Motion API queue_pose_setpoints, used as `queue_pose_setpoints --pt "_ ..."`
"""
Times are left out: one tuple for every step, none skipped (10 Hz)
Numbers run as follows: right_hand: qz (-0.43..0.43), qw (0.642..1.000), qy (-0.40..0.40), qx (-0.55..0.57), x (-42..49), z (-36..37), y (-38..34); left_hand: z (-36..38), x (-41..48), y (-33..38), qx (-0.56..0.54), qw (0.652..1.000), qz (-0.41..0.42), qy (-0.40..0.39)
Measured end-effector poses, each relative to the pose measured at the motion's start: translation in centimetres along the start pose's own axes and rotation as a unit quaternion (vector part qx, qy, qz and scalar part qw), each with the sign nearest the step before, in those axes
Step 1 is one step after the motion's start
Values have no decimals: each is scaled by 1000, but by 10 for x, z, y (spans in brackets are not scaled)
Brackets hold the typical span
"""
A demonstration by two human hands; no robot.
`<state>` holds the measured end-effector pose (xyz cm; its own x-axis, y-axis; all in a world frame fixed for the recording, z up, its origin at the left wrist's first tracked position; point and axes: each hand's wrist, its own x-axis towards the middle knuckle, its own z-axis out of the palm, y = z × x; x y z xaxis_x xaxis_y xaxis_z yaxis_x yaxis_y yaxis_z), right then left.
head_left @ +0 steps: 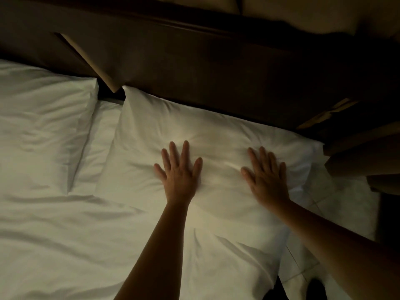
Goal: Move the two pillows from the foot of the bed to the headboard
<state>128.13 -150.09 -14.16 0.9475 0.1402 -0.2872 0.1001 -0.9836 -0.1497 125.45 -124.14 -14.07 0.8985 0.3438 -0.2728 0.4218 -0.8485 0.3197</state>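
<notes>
Both bare forearms are reaching forward, nearly straight. The left hand (178, 173) is lying flat, palm down, fingers spread. The right hand (266, 175) is doing likewise beside it, apart.

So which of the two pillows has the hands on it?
The right-hand pillow, against the headboard: the left hand and right hand lie flat on it, fingers spread. The left-hand pillow is untouched.

You are in a bedroom, dimly lit. A wide bed (65, 245) in white sheets fills your view. A dark wooden headboard (216, 72) runs across its top. Two white pillows lie against it, one at left (41, 126), one at centre (216, 131). A dark wooden bedside unit (365, 156) stands at right.
</notes>
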Motion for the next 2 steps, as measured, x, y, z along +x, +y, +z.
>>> queue_pose_setpoints --pt "-14 999 -44 6 -1 -26 2 -18 -12 14 -16 999 -33 -33" --pt "-44 989 -137 29 3 -54 10 -33 -30 30 -34 997 -56 -43"
